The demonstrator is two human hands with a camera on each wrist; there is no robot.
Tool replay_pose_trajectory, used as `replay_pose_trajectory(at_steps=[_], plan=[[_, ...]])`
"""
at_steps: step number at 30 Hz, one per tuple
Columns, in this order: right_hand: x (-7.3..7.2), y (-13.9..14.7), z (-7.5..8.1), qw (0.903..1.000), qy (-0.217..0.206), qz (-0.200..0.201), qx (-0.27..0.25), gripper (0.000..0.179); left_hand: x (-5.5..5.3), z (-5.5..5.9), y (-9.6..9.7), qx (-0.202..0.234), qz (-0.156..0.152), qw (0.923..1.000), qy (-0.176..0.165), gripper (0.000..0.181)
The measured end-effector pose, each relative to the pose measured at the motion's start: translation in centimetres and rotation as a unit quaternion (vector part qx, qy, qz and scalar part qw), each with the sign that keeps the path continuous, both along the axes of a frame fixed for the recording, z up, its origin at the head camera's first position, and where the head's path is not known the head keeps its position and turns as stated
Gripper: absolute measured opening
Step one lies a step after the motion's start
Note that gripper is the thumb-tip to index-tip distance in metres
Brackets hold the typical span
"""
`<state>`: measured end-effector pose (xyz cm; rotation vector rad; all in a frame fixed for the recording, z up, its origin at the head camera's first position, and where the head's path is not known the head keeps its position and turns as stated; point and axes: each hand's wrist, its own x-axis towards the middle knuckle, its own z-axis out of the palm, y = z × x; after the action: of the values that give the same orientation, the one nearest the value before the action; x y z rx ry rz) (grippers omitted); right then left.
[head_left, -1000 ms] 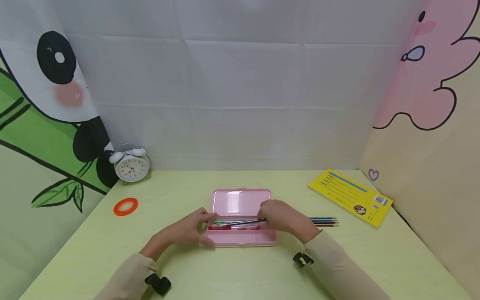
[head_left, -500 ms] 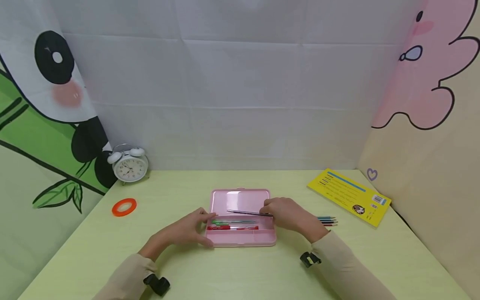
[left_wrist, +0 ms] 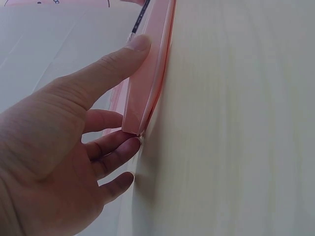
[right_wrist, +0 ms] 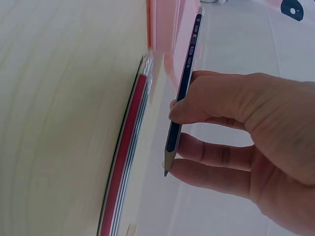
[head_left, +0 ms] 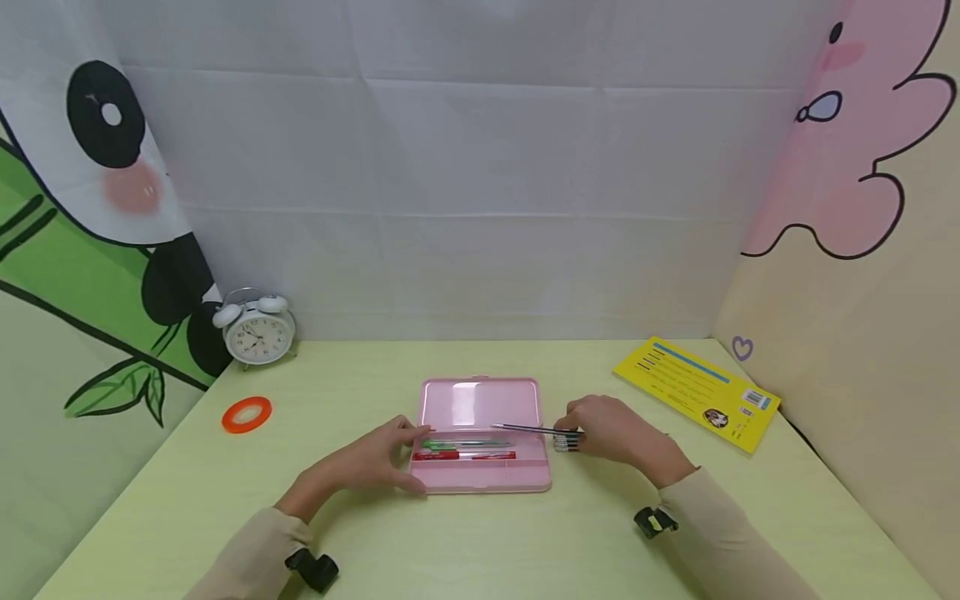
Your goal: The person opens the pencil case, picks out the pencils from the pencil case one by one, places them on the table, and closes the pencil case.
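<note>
The left hand (head_left: pixel 375 457) grips the left end of the open pencil case (head_left: pixel 468 478), which rests on the desk (head_left: pixel 480 550) containing a green pen (head_left: pixel 438 445) and a red pen (head_left: pixel 444 456). The right hand (head_left: pixel 615 429) pinches a dark pencil (right_wrist: pixel 190 56) above the desk, near other pencils (right_wrist: pixel 119 162) lying just right of the case.

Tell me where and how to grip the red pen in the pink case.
Pinch the red pen mid-barrel, coming from above: this seems best, since it lies flat and lengthwise, the walls of the pink case likely hinder a low approach, and the left hand sits by one end.
</note>
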<state>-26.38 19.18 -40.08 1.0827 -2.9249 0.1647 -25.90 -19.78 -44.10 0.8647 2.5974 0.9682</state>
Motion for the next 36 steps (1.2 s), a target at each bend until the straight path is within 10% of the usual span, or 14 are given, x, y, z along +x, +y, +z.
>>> replay_pose_trajectory(at_steps=[11,36], plan=[[0.2,3.4,0.3,0.9974,-0.024,-0.064,-0.021,0.026,0.0,0.0,-0.1,-0.002,-0.004,0.9999,0.009,0.089],[0.9,6.7,1.6,0.9899,-0.11,-0.064,-0.062,0.02,0.1,0.4,0.1,0.001,-0.003,1.0,0.003,0.089]])
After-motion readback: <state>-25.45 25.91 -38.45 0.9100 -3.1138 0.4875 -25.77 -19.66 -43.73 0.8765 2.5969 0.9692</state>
